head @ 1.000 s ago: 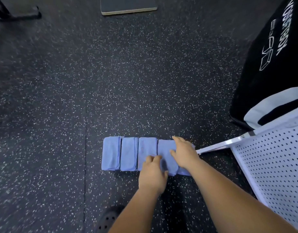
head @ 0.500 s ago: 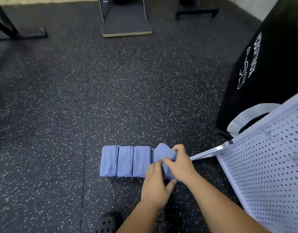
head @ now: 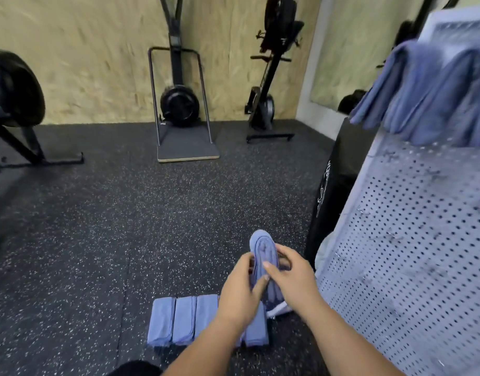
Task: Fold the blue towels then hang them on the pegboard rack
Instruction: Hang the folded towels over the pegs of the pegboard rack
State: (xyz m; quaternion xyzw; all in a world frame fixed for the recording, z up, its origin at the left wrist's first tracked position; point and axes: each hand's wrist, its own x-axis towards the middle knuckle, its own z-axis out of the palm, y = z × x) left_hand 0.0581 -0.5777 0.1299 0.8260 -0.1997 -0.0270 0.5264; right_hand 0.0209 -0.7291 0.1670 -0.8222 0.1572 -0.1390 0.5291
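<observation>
Flanking the towel [head: 261,241]: pegboard rack [head: 401,267].

The end towel [head: 262,249], flat on the floor [head: 98,240] a second ago, is now lifted upright between left hand [head: 239,297] and right hand [head: 293,278]; its lower end possibly still touches down.

**Gym corner: speckled floor, board wall**

Black rubber floor [head: 84,240] flecked with white spreads from 6 to 9 o'clock. A pale chipboard wall [head: 84,55] runs from 10 to 12 o'clock. Against it at 12 o'clock stands 1 black fan-wheel machine [head: 179,103] on a flat platform [head: 188,150]. At 1 o'clock, 1 rowing machine [head: 263,107] stands upright. At 9 o'clock, a dark wheeled machine [head: 15,88] is cut by the edge. A mirror [head: 352,50] hangs at 2 o'clock, above a black padded box [head: 339,164].
</observation>
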